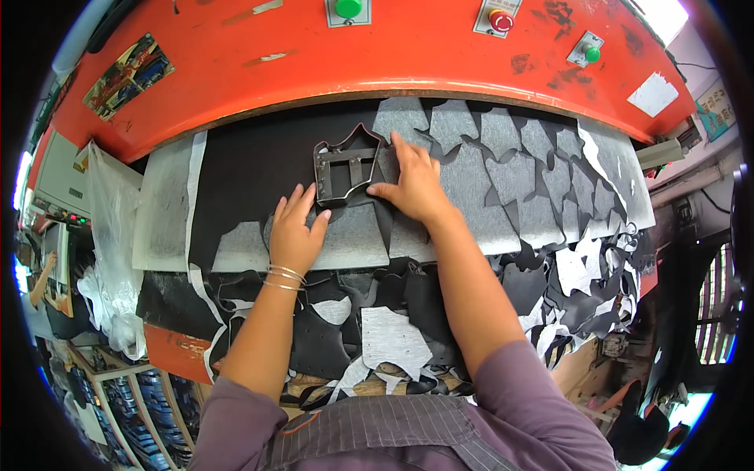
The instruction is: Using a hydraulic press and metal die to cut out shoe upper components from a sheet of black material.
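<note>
A metal cutting die [351, 163] with a shaped outline and inner braces lies on a black sheet of leather-like material [251, 169]. My left hand [297, 228] rests by the die's lower left corner, fingers stretched out and fingertips near or touching its edge. On the other side, my right hand [412, 180] has its thumb at the die's lower right edge and its fingers spread past its right side. Neither hand is wrapped round anything. To the right, shaped holes in the black sheet show the pale cutting board [510, 184] beneath.
Over the far side hangs a red press beam [377, 59] with green buttons [348, 8] and a red stop button [501, 20]. Black and white offcuts [393, 337] pile along the near edge. A clear plastic bag [114, 235] hangs at left. Other people's arms [43, 279] show far left.
</note>
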Motion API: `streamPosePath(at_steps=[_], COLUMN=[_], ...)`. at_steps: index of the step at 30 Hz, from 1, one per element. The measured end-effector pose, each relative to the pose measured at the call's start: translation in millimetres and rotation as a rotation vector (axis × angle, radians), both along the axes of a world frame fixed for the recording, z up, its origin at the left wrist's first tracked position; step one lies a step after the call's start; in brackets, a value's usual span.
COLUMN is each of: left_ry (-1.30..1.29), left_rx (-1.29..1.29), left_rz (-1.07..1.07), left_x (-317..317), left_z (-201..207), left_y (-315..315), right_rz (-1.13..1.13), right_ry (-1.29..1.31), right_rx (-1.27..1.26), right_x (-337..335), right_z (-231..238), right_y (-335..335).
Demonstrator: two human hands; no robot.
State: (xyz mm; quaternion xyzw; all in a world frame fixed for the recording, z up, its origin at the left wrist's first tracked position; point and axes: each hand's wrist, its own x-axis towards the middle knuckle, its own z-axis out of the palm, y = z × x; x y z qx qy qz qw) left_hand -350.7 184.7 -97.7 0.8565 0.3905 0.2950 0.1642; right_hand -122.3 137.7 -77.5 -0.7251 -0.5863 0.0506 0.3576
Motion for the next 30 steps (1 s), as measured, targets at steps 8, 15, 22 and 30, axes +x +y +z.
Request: streamPosePath(at_steps=[8,15,22,30], left_ry=[-0.105,-0.115,-0.103,-0.07], left_rx=[0.004,0.002,-0.004,-0.032], left_rz=[0.16,0.154,0.123,0.071], left_x=[10,10,7,-2], left_z=[-1,-6,-6,-3], left_y=[-29,-36,-37,-41], right_rz=[0.093,0.065,0.056,0.099], right_ry=[-0.056,-0.056,-0.059,-0.054], right_rx=[-0.161,-0.032,-0.025,-0.058], right_x=[6,1,5,6], right_z=[9,-4,-3,-6], right_y=[7,2,6,4])
